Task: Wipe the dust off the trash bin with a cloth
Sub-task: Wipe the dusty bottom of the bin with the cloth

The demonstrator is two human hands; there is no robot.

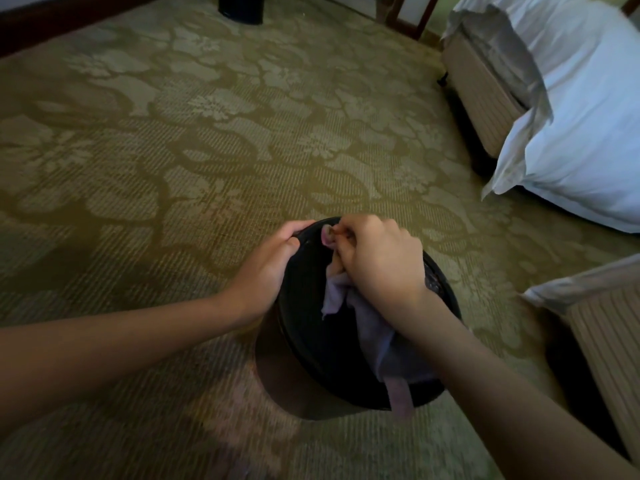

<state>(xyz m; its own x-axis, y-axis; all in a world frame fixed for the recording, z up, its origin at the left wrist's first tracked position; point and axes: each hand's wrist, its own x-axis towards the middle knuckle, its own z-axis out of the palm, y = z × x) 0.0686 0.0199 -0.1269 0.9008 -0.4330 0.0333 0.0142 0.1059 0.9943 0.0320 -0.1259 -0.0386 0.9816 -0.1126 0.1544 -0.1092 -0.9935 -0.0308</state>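
Gripping the rim: the left hand (266, 268) is curling its fingers over the far-left edge of the trash bin (273, 372), with the palm lying against the outer wall. It is closed round the rim, not spread.
Right hand: the right hand (377, 261) is bunching the cloth (374, 327) in tightly curled fingers and pressing it onto the far rim, just beside the left hand's fingertips. Its knuckles are facing up, and its fingertips are tucking under, partly hidden by the fabric.
Cloth: pale lilac and crumpled, it is trailing from under the right hand across the bin's dark mouth and passing beneath the right wrist. One strip is hanging over the near rim.
Trash bin: round, black inside and brown outside, it is sitting on the carpet (207, 150) directly below the person, between the two bare forearms. Whether it is standing quite upright or leaning I cannot tell.
Carpet: olive green with a pale leafy pattern, it is covering the whole floor.
Bed: a white duvet (571, 133) is spilling off the bed at the right, well apart from the bin.
Striped base: a beige striped bed base (602, 348) is showing at the right edge, near the bin.
Far side: a second dark bin (241, 8) is standing by the wall, well apart from the hands.
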